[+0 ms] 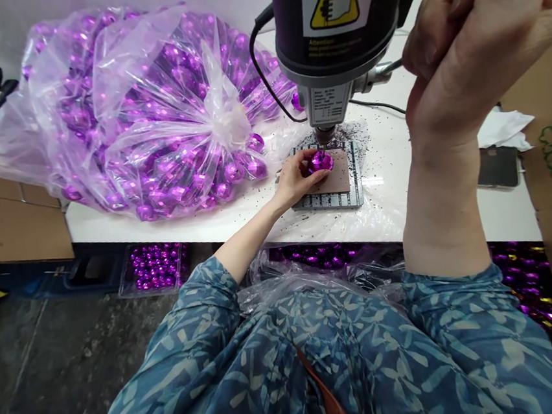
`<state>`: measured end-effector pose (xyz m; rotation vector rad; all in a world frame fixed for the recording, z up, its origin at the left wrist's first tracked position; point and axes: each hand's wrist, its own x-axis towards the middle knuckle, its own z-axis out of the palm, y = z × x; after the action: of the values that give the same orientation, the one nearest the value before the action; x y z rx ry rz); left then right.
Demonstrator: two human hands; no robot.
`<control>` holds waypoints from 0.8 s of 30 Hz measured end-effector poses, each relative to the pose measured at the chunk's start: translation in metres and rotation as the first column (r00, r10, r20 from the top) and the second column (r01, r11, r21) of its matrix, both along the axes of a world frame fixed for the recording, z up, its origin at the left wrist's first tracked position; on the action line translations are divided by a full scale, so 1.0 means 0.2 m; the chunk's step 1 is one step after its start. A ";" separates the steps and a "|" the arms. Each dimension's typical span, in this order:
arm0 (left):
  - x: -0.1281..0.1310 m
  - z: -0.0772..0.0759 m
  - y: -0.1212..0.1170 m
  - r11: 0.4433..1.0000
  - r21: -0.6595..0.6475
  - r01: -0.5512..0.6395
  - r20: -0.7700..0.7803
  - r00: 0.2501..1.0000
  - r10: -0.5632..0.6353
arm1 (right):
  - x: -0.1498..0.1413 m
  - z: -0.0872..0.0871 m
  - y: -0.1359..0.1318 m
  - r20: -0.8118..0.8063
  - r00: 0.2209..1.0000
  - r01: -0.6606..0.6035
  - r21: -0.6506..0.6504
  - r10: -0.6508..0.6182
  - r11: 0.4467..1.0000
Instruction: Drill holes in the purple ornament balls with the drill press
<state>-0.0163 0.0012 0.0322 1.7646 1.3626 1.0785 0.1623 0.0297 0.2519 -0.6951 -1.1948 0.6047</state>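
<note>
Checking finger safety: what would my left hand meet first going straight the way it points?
Your left hand would meet the purple ball it is holding; depth beyond that is unclear.

1. Faceted ball (322, 161): purple, mirror-glossy, apparently metallised plastic.
2. Drill press housing (296, 52): smooth, dark, softly shiny; its chuck (325, 134) looks like metal.
3. Slotted base plate (357, 194): grey metal, under a matt, wood-like brown board (340, 180).
4. Counter (506, 214): smooth, glossy white.
5. Knotted bag (229, 121), toward the counter's left edge: thin, crinkled, shiny clear plastic.
6. Cardboard (549, 76) at the right edge: matt brown.
7. Sleeve (190, 326): soft printed cloth.
</note>
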 end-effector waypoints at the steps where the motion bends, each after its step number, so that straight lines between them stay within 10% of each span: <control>1: 0.01 0.00 0.00 0.999 0.035 -0.026 -0.032 0.999 0.027 | 0.00 0.00 -0.01 0.021 1.000 0.001 -0.011 -0.001 1.000; 24: 0.06 -0.12 -0.02 0.994 0.105 0.043 0.084 0.995 -0.052 | 0.04 -0.15 -0.23 0.190 0.965 0.209 -0.127 -0.183 0.970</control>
<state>-0.0044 -0.0026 0.0073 1.7927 1.2260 1.2044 0.1706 -0.0164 0.2225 -0.9961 -1.2354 0.4735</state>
